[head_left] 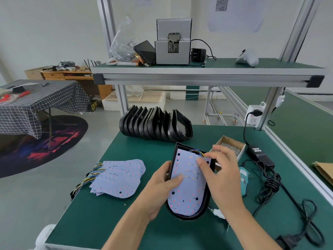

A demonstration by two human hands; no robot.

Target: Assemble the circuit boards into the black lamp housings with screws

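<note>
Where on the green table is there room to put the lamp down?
Bare green table mat lies in front of the fanned pile of white circuit boards, left of the left hand. The right side is crowded: cardboard screw box, black coiled power cable.

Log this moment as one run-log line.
step: seating circuit board in lamp housing | left hand: grips housing edge | right hand: fingers on board | screws: none visibly fitted

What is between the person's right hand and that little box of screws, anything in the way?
Nothing visible. The right hand rests on the circuit board in the black housing; the open screw box sits just behind it, its top uncovered.
</note>
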